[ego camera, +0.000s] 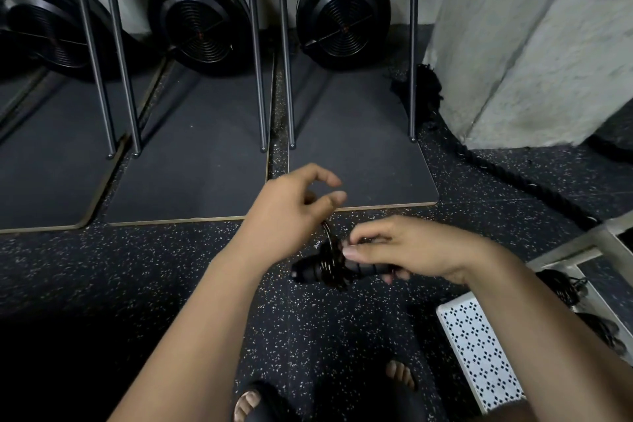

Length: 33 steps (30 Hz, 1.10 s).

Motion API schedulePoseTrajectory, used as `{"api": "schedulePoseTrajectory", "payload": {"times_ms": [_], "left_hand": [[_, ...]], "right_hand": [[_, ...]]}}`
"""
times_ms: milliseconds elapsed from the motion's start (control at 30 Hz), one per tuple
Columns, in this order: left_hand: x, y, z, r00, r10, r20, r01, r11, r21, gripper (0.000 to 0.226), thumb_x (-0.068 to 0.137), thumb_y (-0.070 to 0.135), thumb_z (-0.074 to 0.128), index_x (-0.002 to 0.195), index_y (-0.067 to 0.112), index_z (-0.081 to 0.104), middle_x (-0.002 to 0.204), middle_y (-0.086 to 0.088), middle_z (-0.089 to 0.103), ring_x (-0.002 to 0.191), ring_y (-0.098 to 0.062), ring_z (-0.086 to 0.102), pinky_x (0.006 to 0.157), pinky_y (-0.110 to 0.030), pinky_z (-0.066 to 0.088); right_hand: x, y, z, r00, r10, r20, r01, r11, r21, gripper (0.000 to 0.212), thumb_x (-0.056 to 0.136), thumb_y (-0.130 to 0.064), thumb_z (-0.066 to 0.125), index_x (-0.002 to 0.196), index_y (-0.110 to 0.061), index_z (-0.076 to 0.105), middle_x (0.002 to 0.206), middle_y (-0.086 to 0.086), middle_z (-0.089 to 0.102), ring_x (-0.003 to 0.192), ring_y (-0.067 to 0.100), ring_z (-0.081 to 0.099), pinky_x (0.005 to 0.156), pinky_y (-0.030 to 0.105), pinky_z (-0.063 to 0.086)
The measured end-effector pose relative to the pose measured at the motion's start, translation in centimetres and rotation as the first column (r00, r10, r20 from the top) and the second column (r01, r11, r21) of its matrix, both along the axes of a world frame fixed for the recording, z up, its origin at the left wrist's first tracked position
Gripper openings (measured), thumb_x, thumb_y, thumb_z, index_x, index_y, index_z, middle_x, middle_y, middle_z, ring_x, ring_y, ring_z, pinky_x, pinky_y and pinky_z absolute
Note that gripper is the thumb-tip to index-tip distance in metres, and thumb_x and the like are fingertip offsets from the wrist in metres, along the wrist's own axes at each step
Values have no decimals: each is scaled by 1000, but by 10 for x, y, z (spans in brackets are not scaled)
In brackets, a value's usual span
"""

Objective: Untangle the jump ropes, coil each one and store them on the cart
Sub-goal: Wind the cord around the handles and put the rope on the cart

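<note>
Looking down on speckled floor (171,267), grey mats (191,147) and round black fan housings (202,20) far off, concrete pillar (531,44) far right. Catching the white cart (479,346) near right, dark cords (561,288) on its shelf. Now mid-scene to the right hand (421,250): grip clamped on the jump rope (322,267) handles, thumb and forefinger pinching the wraps. Just left, the left hand (287,209): fingers curled, grip closed on a cord loop rising from the bundle.

The jump rope (367,269) had matt, ribbed black handles and a glossy cord, above a rough speckled rubber floor (154,267).
</note>
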State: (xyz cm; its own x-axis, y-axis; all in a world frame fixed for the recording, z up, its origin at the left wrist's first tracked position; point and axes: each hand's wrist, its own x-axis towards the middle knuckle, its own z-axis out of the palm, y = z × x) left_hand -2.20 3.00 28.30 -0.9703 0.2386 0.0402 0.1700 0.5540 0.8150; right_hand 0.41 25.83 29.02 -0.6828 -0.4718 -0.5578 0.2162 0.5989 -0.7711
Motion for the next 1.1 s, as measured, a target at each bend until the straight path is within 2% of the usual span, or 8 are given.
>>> {"api": "schedulePoseTrajectory", "payload": {"times_ms": [167, 300, 400, 467, 600, 800, 967, 1100], "left_hand": [[-3, -6, 4, 994, 3, 107, -25, 978, 205, 16, 107, 38, 62, 105, 29, 75, 56, 14, 50, 50, -9, 41, 51, -25, 34], [-1, 4, 11, 975, -4, 223, -71, 943, 326, 30, 110, 39, 55, 105, 19, 77, 55, 12, 52, 51, -9, 47, 57, -27, 37], [5, 13, 13, 933, -87, 350, -24, 953, 301, 37, 114, 14, 48, 80, 4, 62, 64, -7, 55, 42, 2, 51, 68, -29, 36], [13, 17, 11, 939, -109, 326, 29, 970, 240, 46, 110, 4, 45, 65, 9, 49, 63, -12, 44, 41, -1, 41, 66, -28, 31], [7, 22, -2, 941, 54, 333, -157, 944, 290, 46, 100, 31, 45, 56, 25, 55, 51, 7, 50, 44, -9, 39, 55, -31, 30], [6, 27, -10, 962, -28, 271, -45, 965, 260, 42, 109, 62, 44, 96, 32, 70, 55, 8, 51, 49, -10, 45, 57, -32, 35], [5, 27, -16, 971, -32, 239, 11, 996, 89, 29, 102, 61, 61, 104, 34, 67, 63, 12, 58, 56, -12, 52, 59, -32, 42], [6, 26, -14, 977, -32, 210, 41, 998, -39, 35, 102, 58, 63, 128, 34, 65, 78, 7, 64, 64, -10, 61, 58, -25, 42]], "right_hand": [[7, -2, 23, 994, 65, 83, -33, 941, -336, 33, 106, -45, 58, 108, -14, 69, 99, 10, 77, 70, 19, 57, 54, 30, 34], [7, 2, 26, 996, 25, 90, 28, 837, -546, 55, 103, -48, 64, 129, 0, 58, 103, 17, 75, 66, 17, 56, 50, 25, 34], [7, 3, 28, 989, -27, 142, 117, 725, -678, 44, 105, -43, 58, 140, -16, 60, 112, 32, 72, 66, 17, 57, 54, 25, 36], [4, 2, 28, 987, -86, 138, 159, 668, -727, 60, 105, -45, 60, 149, -6, 49, 115, 36, 69, 66, 17, 56, 55, 27, 37], [-2, 1, 24, 947, -284, 148, 296, 602, -742, 69, 105, -45, 59, 146, 8, 43, 115, 38, 67, 66, 20, 53, 55, 27, 40], [-11, 0, 21, 831, -524, 185, 475, 498, -726, 59, 109, -45, 53, 146, 2, 56, 114, 30, 69, 68, 20, 52, 56, 27, 40], [-14, 6, 15, 736, -665, 126, 572, 510, -642, 51, 105, -44, 63, 134, -3, 52, 113, 32, 74, 68, 24, 56, 58, 31, 42], [-17, 5, 10, 664, -744, 66, 640, 521, -564, 47, 102, -48, 65, 125, -9, 51, 106, 27, 78, 67, 24, 58, 59, 34, 43]]}}
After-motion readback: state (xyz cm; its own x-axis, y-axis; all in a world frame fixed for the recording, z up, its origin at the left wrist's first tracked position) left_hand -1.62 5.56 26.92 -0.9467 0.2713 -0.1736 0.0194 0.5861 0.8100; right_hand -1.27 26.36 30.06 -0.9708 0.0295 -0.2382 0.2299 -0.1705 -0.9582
